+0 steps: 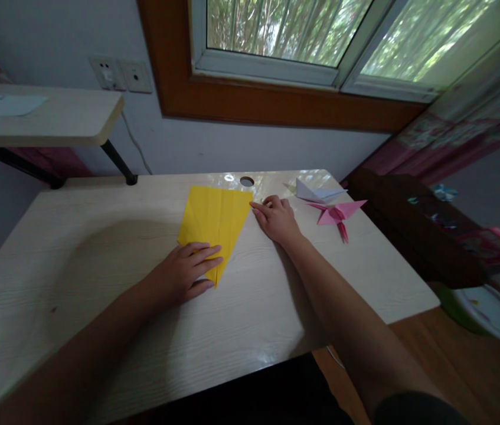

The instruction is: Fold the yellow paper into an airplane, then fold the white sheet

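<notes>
A yellow sheet of paper (216, 215) lies on the table, its sides folded in so that it narrows to a point toward me. Lengthwise creases run down its middle. My left hand (190, 268) rests on the narrow lower part, fingers stretched across the paper and slightly apart. At the upper right corner of the sheet, my right hand (278, 219) has its fingertips closed at the edge, with the other fingers curled. To the right of that hand lie a pink folded paper bird (338, 212) and a white folded paper piece (314, 192).
The pale wooden table (99, 248) has a round cable hole (247, 182) near its back edge. A raised shelf (68, 121) stands at the left back on black legs. Behind are a window (276, 35) and wall sockets (121, 75). A white basin (495, 313) is at the lower right.
</notes>
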Available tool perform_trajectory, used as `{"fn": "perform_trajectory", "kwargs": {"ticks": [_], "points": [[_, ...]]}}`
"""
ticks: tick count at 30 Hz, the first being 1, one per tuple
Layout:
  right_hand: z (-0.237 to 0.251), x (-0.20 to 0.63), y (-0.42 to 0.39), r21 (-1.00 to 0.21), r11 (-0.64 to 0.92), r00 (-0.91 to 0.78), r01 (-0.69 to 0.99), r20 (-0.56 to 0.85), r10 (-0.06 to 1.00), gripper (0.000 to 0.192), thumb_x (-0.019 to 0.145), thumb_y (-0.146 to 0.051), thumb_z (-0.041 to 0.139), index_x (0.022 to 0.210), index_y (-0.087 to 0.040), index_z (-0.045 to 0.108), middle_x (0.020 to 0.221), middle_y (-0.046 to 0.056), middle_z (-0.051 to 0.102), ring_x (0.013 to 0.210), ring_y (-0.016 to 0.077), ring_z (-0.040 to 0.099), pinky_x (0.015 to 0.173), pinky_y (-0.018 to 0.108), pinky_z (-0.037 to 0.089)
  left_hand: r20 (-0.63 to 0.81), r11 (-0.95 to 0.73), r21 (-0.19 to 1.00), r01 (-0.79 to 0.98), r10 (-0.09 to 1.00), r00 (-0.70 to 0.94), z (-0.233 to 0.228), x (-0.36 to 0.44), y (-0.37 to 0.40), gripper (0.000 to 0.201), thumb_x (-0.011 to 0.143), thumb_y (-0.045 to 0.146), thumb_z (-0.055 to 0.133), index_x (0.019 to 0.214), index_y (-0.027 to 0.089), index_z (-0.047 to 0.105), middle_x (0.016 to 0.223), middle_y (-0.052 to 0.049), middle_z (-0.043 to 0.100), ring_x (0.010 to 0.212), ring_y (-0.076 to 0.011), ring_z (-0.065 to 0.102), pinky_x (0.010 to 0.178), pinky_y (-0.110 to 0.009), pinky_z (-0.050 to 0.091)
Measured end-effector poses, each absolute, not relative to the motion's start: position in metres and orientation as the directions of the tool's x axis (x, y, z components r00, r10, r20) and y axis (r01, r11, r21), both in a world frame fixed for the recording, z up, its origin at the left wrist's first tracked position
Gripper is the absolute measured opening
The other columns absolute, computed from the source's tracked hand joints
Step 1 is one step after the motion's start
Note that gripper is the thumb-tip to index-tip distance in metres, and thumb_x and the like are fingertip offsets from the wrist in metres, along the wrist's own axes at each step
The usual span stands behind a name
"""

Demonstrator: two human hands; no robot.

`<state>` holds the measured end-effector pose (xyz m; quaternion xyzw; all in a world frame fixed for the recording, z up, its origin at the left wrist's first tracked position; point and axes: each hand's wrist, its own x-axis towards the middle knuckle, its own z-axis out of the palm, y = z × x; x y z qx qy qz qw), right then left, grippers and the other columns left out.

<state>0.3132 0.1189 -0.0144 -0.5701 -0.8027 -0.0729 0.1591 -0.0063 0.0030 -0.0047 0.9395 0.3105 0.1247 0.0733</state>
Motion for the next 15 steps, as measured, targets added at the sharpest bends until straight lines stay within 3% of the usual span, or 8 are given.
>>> {"fn": "perform_trajectory", "kwargs": {"ticks": [7, 15], "points": [[-0.017, 0.314, 0.132, -0.029, 0.291, -0.262, 0.956, 0.358, 0.896, 0.042, 0.105, -0.043, 0.039, 0.135, -0.031, 0.066, 0.122, 0.014, 0.057, 0.107, 0.0311, 0.046, 0.091, 0.045, 0.04, 0.225, -0.806, 0.22, 0.55, 0.591, 0.775, -0.008, -0.007, 0.004, 0.051, 0.099, 0.042, 0.058, 0.146, 0.023, 0.054, 0.153, -0.009, 0.051, 0.135, -0.0306, 0.047, 0.113, -0.05, 0.039], [-0.015, 0.311, 0.113, -0.081, 0.316, -0.262, 0.945, 0.389, 0.883, 0.048, 0.104, -0.039, 0.04, 0.146, -0.019, 0.053, 0.129, 0.016, 0.057, 0.11, 0.0327, 0.048, 0.096, 0.049, 0.044, 0.223, -0.814, 0.216, 0.539, 0.579, 0.784, -0.01, -0.008, 0.006, 0.052, 0.099, 0.043, 0.057, 0.147, 0.022, 0.052, 0.154, -0.008, 0.05, 0.137, -0.0299, 0.046, 0.114, -0.05, 0.038]]}}
